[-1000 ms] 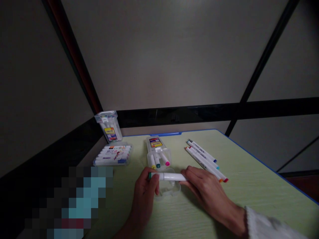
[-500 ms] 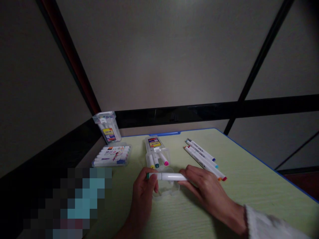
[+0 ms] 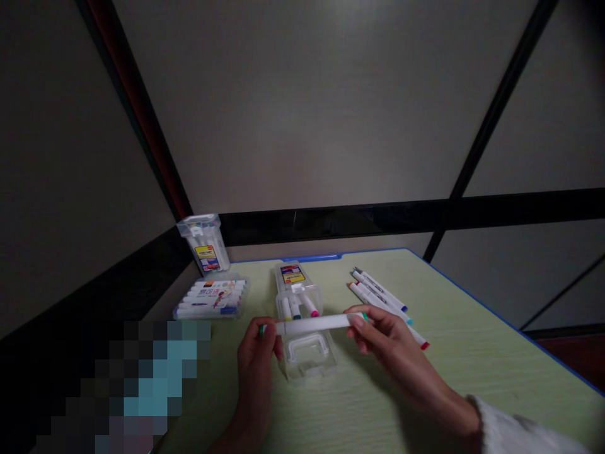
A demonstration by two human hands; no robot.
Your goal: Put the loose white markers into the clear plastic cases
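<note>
A white marker pen (image 3: 312, 325) with green ends lies level between my hands, above the table. My left hand (image 3: 258, 353) pinches its left end, and my right hand (image 3: 390, 337) grips its right end between thumb and fingers. Just beyond the pen is an open clear plastic case (image 3: 278, 287) lying on its side, with yellow, dark and pink-tipped markers (image 3: 309, 304) inside. Its clear lid (image 3: 309, 372), with a white handle, rests below the pen. Several loose white markers (image 3: 380, 290) lie beyond my right hand, partly hidden by it.
At the back left stands a closed clear case (image 3: 208, 246) of markers. In front of it lies a flat pack of white markers (image 3: 212, 299). The green table (image 3: 472, 353) has a blue edge and meets a grey wall (image 3: 312, 126). A pixelated patch covers the lower left.
My right hand has shifted to the pen's right end, uncovering a green tip. The pen and my left hand have moved left, and the lid's handle shows more clearly.
</note>
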